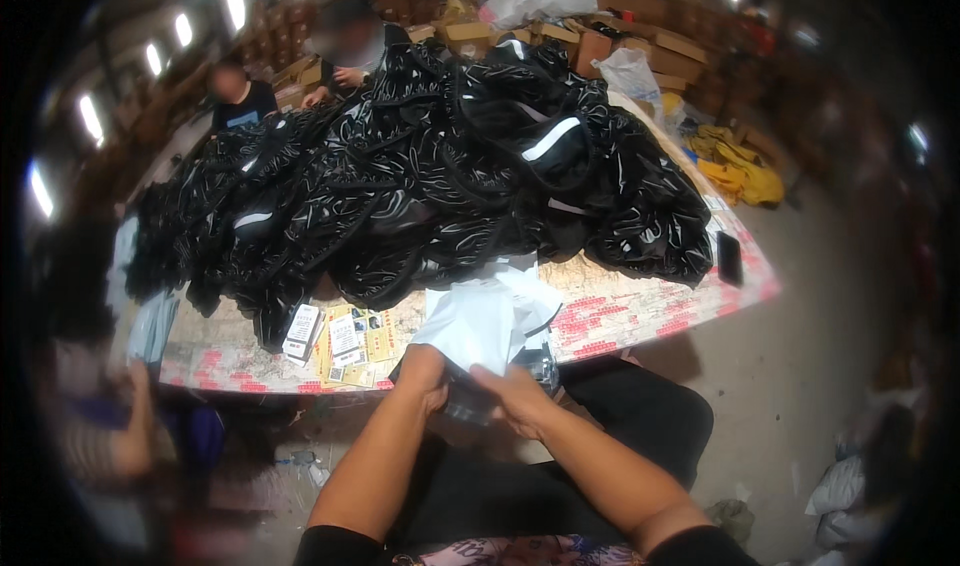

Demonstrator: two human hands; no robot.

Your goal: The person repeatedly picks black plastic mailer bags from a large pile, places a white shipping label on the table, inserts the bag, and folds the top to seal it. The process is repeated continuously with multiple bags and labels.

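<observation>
At the table's near edge, my left hand (424, 370) is closed on the lower left side of a white plastic bag (470, 318). My right hand (518, 402) grips the same bag's lower right, thumb on top and the other fingers partly hidden. Between the two hands hangs a blurred, dark, see-through part (470, 398); I cannot make out what it is. The bag's upper part rests on the tabletop. Just beyond it rises a big heap of black, shiny garments (400, 166) with white strips.
Printed cards (345, 338) lie on the table (640, 311) left of the bag. A black phone (729, 258) sits near the right edge. Grey packets (152, 326) lie at the left edge. Co-workers (350, 51) sit beyond the heap; another person's arm (138, 431) is at left. Cartons (680, 56) stand behind.
</observation>
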